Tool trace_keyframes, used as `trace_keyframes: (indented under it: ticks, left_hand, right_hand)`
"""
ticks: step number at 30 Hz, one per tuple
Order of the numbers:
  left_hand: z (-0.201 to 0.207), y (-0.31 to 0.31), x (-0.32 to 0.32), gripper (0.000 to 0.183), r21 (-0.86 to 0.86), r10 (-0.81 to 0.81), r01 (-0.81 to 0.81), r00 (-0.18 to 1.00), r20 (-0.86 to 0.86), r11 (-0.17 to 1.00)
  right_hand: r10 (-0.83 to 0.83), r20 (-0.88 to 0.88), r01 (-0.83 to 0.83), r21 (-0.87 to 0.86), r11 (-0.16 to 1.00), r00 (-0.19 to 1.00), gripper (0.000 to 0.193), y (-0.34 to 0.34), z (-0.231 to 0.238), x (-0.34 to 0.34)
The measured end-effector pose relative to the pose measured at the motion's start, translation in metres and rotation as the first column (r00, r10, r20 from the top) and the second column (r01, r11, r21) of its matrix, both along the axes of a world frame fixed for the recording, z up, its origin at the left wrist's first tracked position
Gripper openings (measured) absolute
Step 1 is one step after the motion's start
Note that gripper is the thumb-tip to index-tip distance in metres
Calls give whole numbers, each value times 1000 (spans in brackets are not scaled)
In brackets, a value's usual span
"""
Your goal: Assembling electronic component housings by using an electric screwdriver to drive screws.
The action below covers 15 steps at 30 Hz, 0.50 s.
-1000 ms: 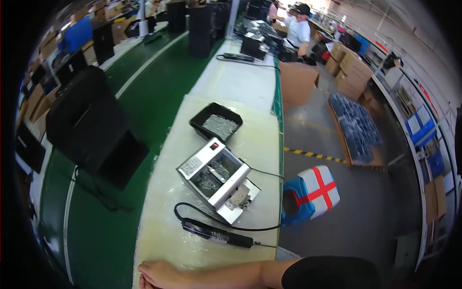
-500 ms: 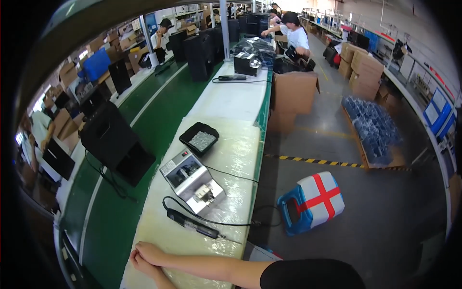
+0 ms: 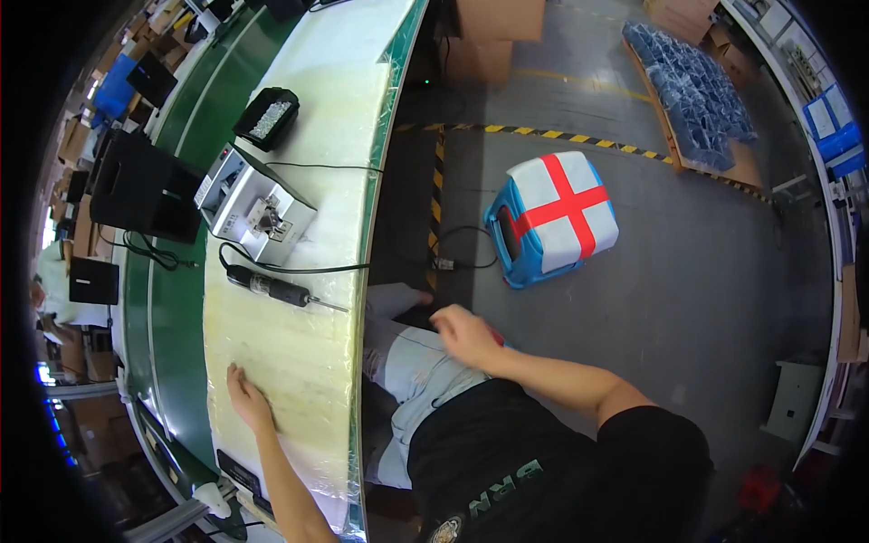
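Note:
My left hand (image 3: 249, 403) rests on the film-covered pale worktop (image 3: 299, 362), its fingers extended and holding nothing. Above my lap, off the table's right edge, my right hand (image 3: 468, 338) hangs with loosely bent fingers and nothing visible in it. Beyond my left hand lies a black electric screwdriver (image 3: 272, 287), its bit pointing right and a cable looping from its rear end. Behind it stands a grey metal screw feeder (image 3: 262, 206). A black bin (image 3: 267, 119) of small silvery screws sits farther back.
A blue stool (image 3: 516, 258) with a white, red-crossed cover stands on the floor to the right. Left of the worktop runs a green conveyor (image 3: 176, 362) carrying a black speaker-like cabinet (image 3: 145, 188). A black flat device (image 3: 243, 478) lies near my left forearm. Blue-wrapped goods (image 3: 690, 95) sit farther right.
My hands were together at the worktop's near left; now they are apart, the right one over my lap. The view has swung down and right, showing my torso and legs.

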<state>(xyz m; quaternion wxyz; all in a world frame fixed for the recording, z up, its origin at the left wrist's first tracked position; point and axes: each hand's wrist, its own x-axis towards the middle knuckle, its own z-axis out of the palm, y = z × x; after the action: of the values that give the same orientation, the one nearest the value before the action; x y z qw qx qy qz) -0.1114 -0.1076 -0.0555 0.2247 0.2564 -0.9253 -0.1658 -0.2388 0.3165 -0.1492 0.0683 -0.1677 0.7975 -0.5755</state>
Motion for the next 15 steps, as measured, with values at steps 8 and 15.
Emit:
trace_keyframes:
  ticks: [8,15]
  left_hand:
    - [-11,-8,17,31,75,33,-32,999,-14,997]
    - [-11,-18,19,38,142,41,-38,999,-15,989]
  right_hand:
    - [-348,427,189,372,909,834,65,-59,-148,-71]
    - [-435,317,416,130,900,843,37,-142,-112,-120]
